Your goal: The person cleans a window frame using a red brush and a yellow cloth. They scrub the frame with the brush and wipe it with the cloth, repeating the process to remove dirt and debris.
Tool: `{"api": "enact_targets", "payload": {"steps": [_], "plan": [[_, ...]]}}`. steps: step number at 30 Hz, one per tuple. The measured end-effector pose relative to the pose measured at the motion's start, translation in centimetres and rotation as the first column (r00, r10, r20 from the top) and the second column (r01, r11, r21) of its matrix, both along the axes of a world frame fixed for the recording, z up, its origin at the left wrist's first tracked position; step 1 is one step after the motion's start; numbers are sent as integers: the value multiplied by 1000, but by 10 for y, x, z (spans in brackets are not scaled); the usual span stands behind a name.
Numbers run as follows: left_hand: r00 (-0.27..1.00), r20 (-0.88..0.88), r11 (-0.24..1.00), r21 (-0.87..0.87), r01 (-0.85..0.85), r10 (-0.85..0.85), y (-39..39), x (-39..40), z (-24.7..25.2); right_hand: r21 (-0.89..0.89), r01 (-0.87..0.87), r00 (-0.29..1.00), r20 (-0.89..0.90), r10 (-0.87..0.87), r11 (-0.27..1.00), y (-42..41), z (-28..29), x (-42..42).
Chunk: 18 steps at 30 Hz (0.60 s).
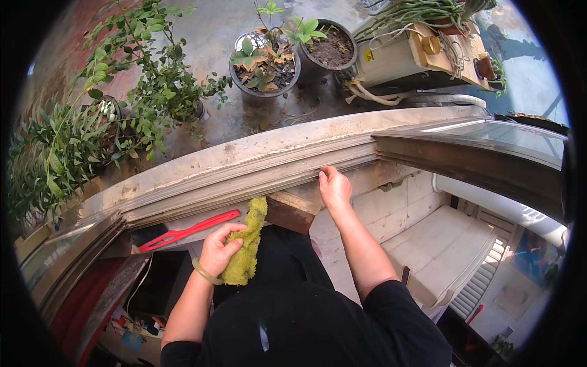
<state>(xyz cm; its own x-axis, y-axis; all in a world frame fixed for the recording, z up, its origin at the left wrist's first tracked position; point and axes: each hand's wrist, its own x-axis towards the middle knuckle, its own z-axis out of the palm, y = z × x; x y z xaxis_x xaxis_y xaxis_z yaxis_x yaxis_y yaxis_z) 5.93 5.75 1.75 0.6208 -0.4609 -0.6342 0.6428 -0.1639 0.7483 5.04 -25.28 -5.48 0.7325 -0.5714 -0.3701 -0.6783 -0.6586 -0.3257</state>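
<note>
My left hand (222, 250), with a bangle at its wrist, grips a fuzzy yellow-green cleaning cloth (247, 247) that hangs down in front of my dark clothes. My right hand (335, 186) is at the inner edge of the sliding-window track (257, 172), its fingers bent together; whether they pinch something small cannot be told. The metal track is dirty and runs across the view. A red plastic tool (190, 230) with a slotted handle lies left of the cloth, just inside the track. A brown wooden block (293, 211) sits between my two hands, below the track.
Beyond the stone sill (220, 153) stand potted plants (266, 75), leafy shrubs (160, 78) and an outdoor unit (390, 59) topped with planks and cut green stems. A window sash (467, 160) projects at right, above a covered white appliance (440, 252). Another window frame (80, 257) borders the left.
</note>
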Motion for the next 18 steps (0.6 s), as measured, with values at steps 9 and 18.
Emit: {"api": "enact_targets", "payload": {"steps": [9, 18], "plan": [[1000, -6, 1000, 1, -10, 10, 14, -1, -5, -142, -321, 937, 97, 335, 936, 1, 24, -12], [997, -38, 998, 5, -63, 64, 16, 2, -2, -94, -434, 896, -146, 419, 896, 10, 27, 3]]}}
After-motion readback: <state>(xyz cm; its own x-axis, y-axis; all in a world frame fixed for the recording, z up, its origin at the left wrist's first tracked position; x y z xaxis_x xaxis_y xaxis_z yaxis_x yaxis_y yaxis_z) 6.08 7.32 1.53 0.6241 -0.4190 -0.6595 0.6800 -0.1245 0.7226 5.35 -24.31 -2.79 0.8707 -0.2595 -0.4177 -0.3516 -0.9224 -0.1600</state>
